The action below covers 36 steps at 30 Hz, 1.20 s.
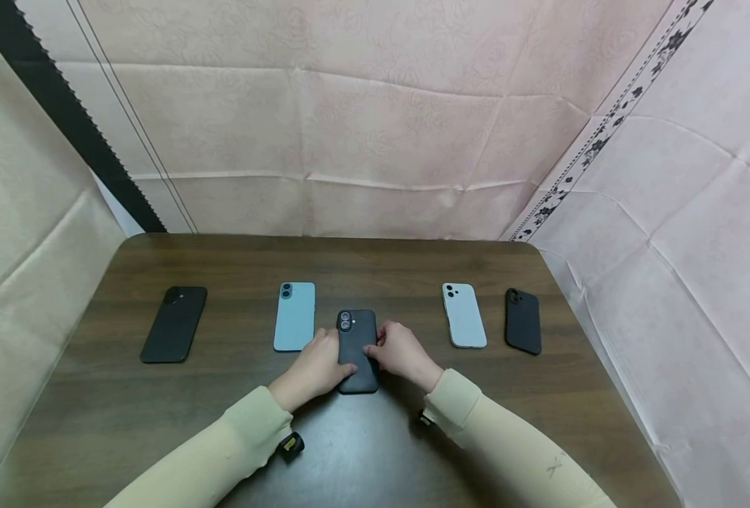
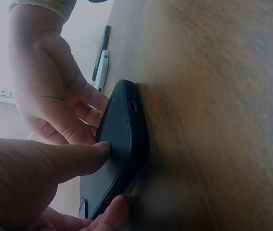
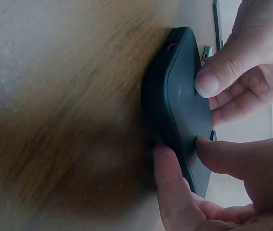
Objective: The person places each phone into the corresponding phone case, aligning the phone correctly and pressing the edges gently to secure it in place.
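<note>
A phone in a dark case (image 1: 357, 342) lies back up near the middle of the table, its two lenses at the far left corner. Along its left side, my left hand (image 1: 313, 368) grips it, thumb on the back and fingers at the edge. My right hand (image 1: 406, 356) pinches the right edge, with the thumb over the back. In the left wrist view, the cased phone (image 2: 114, 130) shows a port cutout at its near end. From the right wrist, a fingertip (image 3: 165, 161) is visible at the case's lower edge, near the tabletop.
Left of the hands are a black phone (image 1: 174, 324) and a light blue phone (image 1: 295, 314). To the right lie a white phone (image 1: 464, 316) and a small black phone or case (image 1: 523, 322). Pale cloth (image 1: 349, 141) hangs behind the brown table (image 1: 362, 268).
</note>
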{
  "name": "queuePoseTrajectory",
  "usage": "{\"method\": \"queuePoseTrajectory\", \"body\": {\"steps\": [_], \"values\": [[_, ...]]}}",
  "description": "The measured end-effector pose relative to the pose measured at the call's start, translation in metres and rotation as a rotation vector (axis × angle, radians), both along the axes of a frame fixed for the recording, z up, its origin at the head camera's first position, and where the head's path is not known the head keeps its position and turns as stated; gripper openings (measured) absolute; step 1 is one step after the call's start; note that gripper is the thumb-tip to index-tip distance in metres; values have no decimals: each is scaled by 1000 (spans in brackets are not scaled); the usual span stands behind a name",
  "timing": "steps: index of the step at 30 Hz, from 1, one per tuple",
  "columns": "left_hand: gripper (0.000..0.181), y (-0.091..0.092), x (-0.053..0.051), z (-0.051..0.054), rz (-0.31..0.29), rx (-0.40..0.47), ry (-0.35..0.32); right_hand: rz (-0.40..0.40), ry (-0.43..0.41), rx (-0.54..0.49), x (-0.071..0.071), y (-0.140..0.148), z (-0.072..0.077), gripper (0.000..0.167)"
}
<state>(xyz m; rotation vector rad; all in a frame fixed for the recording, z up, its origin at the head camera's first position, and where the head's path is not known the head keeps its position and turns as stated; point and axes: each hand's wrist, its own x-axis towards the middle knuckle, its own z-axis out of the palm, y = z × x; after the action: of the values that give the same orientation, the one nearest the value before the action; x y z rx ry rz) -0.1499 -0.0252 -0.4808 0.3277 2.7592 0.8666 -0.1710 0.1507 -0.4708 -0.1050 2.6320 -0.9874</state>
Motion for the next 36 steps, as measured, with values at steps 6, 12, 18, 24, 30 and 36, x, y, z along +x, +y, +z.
{"method": "queuePoseTrajectory", "body": {"steps": [6,12,18,24,30,36], "values": [[70,1,0,-1,5,0,-23,12,13,55,-2,-1,1,26],[70,0,0,-2,5,3,-30,14,36,103,-3,-2,2,30],[72,0,0,-3,0,5,-38,15,31,113,-3,-3,2,31],[72,0,0,-2,-7,0,-47,26,17,118,-5,-2,1,31],[71,-1,-1,-1,-23,-15,-36,31,16,131,-6,-3,1,31],[73,0,-1,0,-26,-47,-53,31,16,143,-6,-4,1,31]]}}
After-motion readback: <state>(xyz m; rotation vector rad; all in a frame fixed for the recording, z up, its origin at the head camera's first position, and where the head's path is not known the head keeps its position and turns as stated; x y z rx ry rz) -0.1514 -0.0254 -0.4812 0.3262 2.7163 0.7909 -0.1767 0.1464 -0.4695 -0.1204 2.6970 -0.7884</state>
